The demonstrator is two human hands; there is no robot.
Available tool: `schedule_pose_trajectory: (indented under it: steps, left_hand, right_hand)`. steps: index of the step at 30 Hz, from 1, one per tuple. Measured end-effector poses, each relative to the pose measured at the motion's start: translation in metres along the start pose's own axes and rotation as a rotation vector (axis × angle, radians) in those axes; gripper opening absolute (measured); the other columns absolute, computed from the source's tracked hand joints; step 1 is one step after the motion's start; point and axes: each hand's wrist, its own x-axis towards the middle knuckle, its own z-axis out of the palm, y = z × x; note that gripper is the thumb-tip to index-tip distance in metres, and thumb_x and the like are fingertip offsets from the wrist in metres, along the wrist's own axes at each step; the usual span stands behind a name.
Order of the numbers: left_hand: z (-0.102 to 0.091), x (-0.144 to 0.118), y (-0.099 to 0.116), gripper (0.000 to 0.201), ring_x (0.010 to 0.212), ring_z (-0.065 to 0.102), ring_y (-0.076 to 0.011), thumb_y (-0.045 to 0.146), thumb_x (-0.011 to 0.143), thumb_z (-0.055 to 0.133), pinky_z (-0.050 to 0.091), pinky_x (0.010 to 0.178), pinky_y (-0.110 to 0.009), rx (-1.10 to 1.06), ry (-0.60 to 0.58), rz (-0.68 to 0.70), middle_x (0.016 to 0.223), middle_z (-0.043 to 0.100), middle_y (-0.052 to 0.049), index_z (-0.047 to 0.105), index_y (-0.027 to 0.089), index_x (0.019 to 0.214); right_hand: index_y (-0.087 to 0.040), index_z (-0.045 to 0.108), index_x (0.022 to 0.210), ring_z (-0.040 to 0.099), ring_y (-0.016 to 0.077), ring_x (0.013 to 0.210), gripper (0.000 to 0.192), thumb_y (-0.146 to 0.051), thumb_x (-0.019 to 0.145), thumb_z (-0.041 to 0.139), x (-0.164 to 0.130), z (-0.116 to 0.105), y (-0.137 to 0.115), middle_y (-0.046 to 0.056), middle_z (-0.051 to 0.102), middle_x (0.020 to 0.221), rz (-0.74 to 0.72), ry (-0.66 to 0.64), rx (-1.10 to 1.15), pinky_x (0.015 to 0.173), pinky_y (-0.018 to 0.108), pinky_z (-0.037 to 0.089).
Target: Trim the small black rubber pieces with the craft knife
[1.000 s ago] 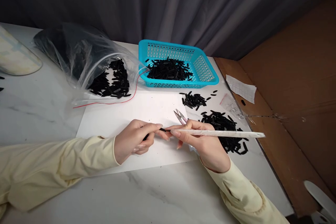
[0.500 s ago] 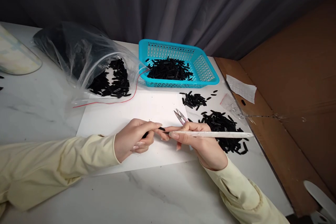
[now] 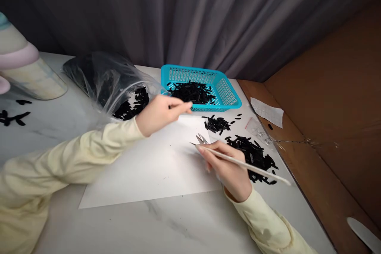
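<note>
My left hand (image 3: 163, 114) is closed, thumb and fingers pinched, reaching over the front of the blue basket (image 3: 236, 105). A dark spot shows between its fingers, but I cannot make out what it holds. Black slivers (image 3: 193, 92) are heaped inside the basket. Over the white paper (image 3: 143, 174), my right hand (image 3: 228, 164) is closed around a slim white-handled tool (image 3: 247, 163) with a fine dark tip pointing left. Small metal snips (image 3: 201, 139) show their blades just behind the right fingers; I cannot tell whether that hand touches them.
A clear zip bag (image 3: 104, 83) of black pieces lies left of the basket. Black pieces form a small pile (image 3: 217, 124) and a larger pile (image 3: 257, 156) at right. A pastel cup (image 3: 35, 75) stands far left. A cardboard wall (image 3: 333, 87) bounds the right.
My left hand has left my right hand and moved up to the basket's front edge. The white-handled tool has tilted, its rear end lower. The camera view has shifted.
</note>
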Motion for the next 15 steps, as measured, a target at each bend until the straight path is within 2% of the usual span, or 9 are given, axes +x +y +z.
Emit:
schedule_pose_trajectory:
  steps: [2, 4, 5, 7, 8, 10, 15]
  left_hand:
    - [-0.007, 0.030, 0.007, 0.033, 0.045, 0.035, -0.0068, 0.036, 0.083, 0.051, 0.030, 0.051, -0.021, 0.283, 0.114, 0.134, 0.044, 0.040, 0.005, 0.072, 0.011, 0.077]
    - [-0.007, 0.054, 0.008, 0.031, 0.053, 0.045, -0.0107, 0.033, 0.082, 0.052, 0.036, 0.059, -0.024, 0.538, 0.066, 0.172, 0.049, 0.049, 0.001, 0.072, 0.010, 0.077]
    - [-0.006, 0.063, 0.007, 0.029, 0.058, 0.050, -0.0130, 0.031, 0.082, 0.052, 0.038, 0.063, -0.025, 0.632, 0.042, 0.179, 0.054, 0.055, -0.001, 0.072, 0.010, 0.084]
    - [-0.001, 0.073, 0.003, 0.031, 0.071, 0.056, -0.0175, 0.027, 0.080, 0.053, 0.041, 0.071, -0.028, 0.678, 0.057, 0.196, 0.069, 0.063, -0.006, 0.067, 0.011, 0.103]
    - [0.002, 0.074, 0.000, 0.032, 0.076, 0.058, -0.0194, 0.027, 0.080, 0.053, 0.041, 0.072, -0.029, 0.695, 0.057, 0.200, 0.075, 0.065, -0.007, 0.066, 0.013, 0.106]
    - [0.005, 0.072, -0.004, 0.028, 0.082, 0.060, -0.0227, 0.026, 0.082, 0.049, 0.042, 0.073, -0.032, 0.733, 0.059, 0.188, 0.084, 0.066, -0.010, 0.068, 0.017, 0.100]
    - [0.003, 0.068, -0.007, 0.029, 0.080, 0.062, -0.0267, 0.029, 0.084, 0.046, 0.043, 0.070, -0.033, 0.784, 0.047, 0.139, 0.077, 0.065, -0.013, 0.071, 0.013, 0.084]
  right_hand:
    - [-0.017, 0.067, 0.070, 0.048, 0.0110, 0.039, 0.019, -0.032, 0.080, 0.061, -0.004, 0.006, 0.006, -0.001, 0.059, 0.049, -0.180, -0.023, -0.206, 0.040, 0.024, 0.038]
    - [-0.017, 0.066, 0.076, 0.047, 0.0102, 0.037, 0.020, -0.028, 0.086, 0.053, -0.008, 0.010, 0.012, -0.002, 0.054, 0.046, -0.421, -0.073, -0.469, 0.038, 0.024, 0.034]
    - [-0.017, 0.066, 0.079, 0.045, 0.0100, 0.035, 0.021, -0.025, 0.089, 0.048, -0.010, 0.012, 0.015, -0.003, 0.052, 0.044, -0.546, -0.096, -0.598, 0.037, 0.024, 0.032]
    - [-0.016, 0.063, 0.085, 0.044, 0.0102, 0.033, 0.022, -0.018, 0.091, 0.042, -0.011, 0.012, 0.018, -0.004, 0.049, 0.042, -0.731, -0.133, -0.779, 0.035, 0.025, 0.029]
    - [-0.015, 0.062, 0.087, 0.044, 0.0109, 0.033, 0.022, -0.015, 0.090, 0.040, -0.010, 0.011, 0.019, -0.004, 0.049, 0.042, -0.788, -0.141, -0.826, 0.035, 0.026, 0.027]
    - [-0.012, 0.061, 0.090, 0.045, 0.0127, 0.035, 0.021, -0.010, 0.089, 0.040, -0.007, 0.010, 0.020, -0.003, 0.050, 0.043, -0.847, -0.145, -0.859, 0.035, 0.027, 0.025]
    - [-0.008, 0.059, 0.092, 0.050, 0.0162, 0.041, 0.022, -0.002, 0.084, 0.039, 0.003, 0.006, 0.018, 0.000, 0.054, 0.050, -0.964, -0.168, -0.923, 0.037, 0.030, 0.028]
